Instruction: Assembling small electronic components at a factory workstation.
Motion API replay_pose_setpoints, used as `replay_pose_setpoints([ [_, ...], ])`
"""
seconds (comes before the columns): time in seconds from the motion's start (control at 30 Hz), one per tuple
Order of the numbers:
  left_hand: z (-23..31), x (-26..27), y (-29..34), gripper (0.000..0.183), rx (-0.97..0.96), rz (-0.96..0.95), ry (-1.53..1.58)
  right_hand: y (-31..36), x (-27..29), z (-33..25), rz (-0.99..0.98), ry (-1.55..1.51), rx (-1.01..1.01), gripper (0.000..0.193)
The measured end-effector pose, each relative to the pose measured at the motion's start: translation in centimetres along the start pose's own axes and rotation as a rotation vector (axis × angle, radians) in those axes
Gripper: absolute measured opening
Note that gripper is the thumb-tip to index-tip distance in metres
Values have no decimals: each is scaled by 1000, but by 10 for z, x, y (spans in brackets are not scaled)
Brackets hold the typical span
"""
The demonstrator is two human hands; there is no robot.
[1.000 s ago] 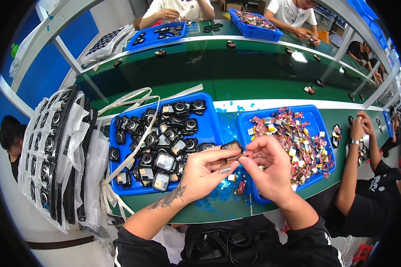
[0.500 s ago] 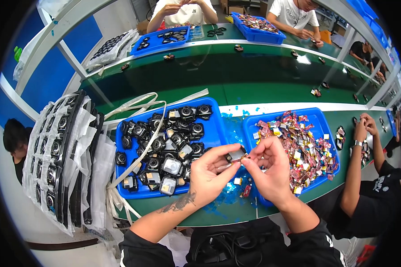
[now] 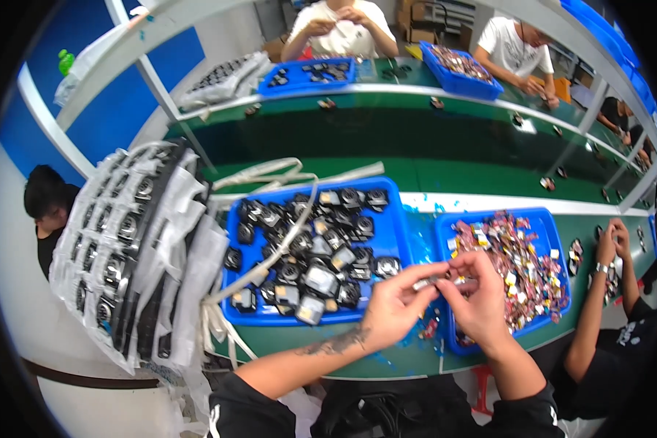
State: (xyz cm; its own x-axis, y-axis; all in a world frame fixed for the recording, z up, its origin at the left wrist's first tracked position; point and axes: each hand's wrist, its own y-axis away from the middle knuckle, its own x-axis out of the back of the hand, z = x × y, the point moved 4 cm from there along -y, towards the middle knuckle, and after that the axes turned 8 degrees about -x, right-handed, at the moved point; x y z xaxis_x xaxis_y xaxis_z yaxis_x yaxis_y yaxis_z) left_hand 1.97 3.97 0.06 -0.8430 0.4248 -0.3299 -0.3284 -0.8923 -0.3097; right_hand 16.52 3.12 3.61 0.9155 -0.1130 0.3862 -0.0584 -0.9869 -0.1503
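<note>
My left hand (image 3: 400, 308) and my right hand (image 3: 479, 296) meet above the gap between two blue trays, fingertips pinched together. Between them is a small greyish watch part (image 3: 425, 282), mostly covered by the fingers and blurred. To the left, a blue tray (image 3: 396, 219) holds many black square watch cases (image 3: 321, 279), some with grey faces up. Beside and under my right hand stands another blue tray (image 3: 555, 232), heaped with small red circuit boards (image 3: 520, 288) with silver, white and yellow pieces. One loose red board (image 3: 429, 328) lies on the table below my hands.
Stacked black trays of watch cases in white film (image 3: 128, 226) lean at the left. A pale strap (image 3: 288, 241) crosses the left tray. Blue film scraps (image 3: 420, 237) litter the table. Beyond runs a green conveyor (image 3: 321, 135) with scattered parts; co-workers sit across it and at right (image 3: 612, 244).
The whole view has swung, so the table and trays sit farther right and lower. My hands stay together at the part, which is now more hidden by my fingers.
</note>
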Motion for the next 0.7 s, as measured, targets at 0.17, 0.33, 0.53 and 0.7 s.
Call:
replay_pose_setpoints([
  [0.17, 36, 9, -16, 50, -43, -105, -459, -34, 17, -3, -167, 64, -49, 33],
  [0.33, 64, 84, -18, 32, -216, 31, -1910, -159, 25, 26, -318, 171, -197, 32],
  [0.53, 70, 116, -19, 36, 47, -93, -1879, -243, 5, 107, -50, 38, -510, 31],
  [0.7, 66, 112, -22, 27, -149, -74, -1905, -244, 12, 103, 89, 696, -140, 68],
])
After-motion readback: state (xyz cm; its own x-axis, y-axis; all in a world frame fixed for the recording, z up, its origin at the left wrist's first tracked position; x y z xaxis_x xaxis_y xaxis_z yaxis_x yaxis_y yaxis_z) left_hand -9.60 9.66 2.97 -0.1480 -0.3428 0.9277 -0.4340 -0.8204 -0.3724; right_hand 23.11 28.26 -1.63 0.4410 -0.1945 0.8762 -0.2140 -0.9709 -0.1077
